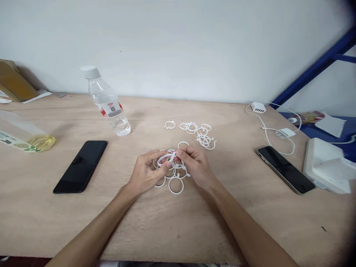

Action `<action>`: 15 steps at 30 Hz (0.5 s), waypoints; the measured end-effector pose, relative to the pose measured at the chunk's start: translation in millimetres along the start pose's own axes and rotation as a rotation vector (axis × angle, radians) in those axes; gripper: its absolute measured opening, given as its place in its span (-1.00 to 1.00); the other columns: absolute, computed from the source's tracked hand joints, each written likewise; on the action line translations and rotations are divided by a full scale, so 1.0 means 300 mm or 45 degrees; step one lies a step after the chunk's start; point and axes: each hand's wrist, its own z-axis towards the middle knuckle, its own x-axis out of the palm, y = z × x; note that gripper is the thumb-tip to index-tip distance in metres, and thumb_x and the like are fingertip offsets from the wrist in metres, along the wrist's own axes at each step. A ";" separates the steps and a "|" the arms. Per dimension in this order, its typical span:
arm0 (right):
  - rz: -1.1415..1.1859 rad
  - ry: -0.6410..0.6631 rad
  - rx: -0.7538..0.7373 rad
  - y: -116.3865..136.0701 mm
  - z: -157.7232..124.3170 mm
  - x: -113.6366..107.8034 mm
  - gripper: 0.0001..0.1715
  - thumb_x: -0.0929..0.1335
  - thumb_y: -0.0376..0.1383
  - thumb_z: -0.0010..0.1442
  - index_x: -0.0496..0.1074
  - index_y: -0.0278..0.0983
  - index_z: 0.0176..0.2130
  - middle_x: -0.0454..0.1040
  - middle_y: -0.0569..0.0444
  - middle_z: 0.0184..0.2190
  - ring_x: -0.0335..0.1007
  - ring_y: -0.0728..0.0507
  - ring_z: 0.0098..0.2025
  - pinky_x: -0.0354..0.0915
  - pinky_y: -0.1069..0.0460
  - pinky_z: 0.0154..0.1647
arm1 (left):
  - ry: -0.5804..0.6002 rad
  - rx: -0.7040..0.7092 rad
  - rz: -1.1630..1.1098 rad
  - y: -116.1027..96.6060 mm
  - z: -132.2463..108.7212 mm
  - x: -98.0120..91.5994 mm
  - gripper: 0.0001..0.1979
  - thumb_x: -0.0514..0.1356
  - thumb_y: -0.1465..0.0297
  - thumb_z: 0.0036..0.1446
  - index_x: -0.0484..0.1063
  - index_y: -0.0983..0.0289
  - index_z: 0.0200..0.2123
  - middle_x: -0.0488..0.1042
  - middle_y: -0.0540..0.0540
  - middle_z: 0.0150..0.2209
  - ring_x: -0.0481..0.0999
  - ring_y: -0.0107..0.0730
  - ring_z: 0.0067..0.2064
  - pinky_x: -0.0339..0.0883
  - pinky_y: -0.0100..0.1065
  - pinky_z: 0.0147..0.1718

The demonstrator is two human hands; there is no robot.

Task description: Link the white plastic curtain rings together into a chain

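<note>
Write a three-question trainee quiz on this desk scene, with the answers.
1. True or false: both hands, left hand and right hand, pinch one white ring.
2. Which lies to the left of the hands: A) black phone B) white charger C) blue frame?
3. Is the water bottle capped or uncapped?

Key: 1 true; 2 A; 3 capped, with a white cap.

White plastic rings (176,185) on matt plywood table (167,222); glossy black phone (80,167)
</note>
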 end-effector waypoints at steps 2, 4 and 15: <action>-0.087 -0.044 -0.023 0.011 0.008 -0.017 -0.69 0.40 -0.09 0.08 0.47 -0.25 -0.52 0.44 0.13 -0.54 0.33 -0.04 -0.46 0.25 0.04 -0.40 | 0.001 0.044 0.072 0.002 0.001 -0.002 -0.80 0.18 0.34 0.14 0.57 0.27 -0.24 0.54 0.06 -0.38 0.46 -0.37 -0.37 0.34 -0.36 -0.35; -0.301 -0.258 -0.103 0.025 0.022 -0.063 -0.74 0.39 -0.12 0.07 0.49 -0.25 -0.49 0.49 0.10 -0.50 0.37 -0.07 -0.41 0.29 0.01 -0.32 | -0.001 0.113 0.187 0.007 0.000 -0.003 -0.80 0.20 0.32 0.13 0.54 0.28 -0.24 0.48 0.04 -0.44 0.42 -0.39 -0.39 0.32 -0.36 -0.36; -1.169 -0.936 0.155 -0.030 0.080 -0.398 -0.60 0.36 -0.22 -0.06 0.55 -0.25 -0.18 0.56 -0.01 -0.39 0.45 -0.24 -0.25 0.28 -0.10 -0.16 | 0.060 0.180 0.531 0.042 -0.010 0.007 -0.60 0.16 0.42 0.09 0.40 0.31 0.03 0.48 0.15 -0.18 0.44 -0.18 -0.13 0.31 -0.10 -0.07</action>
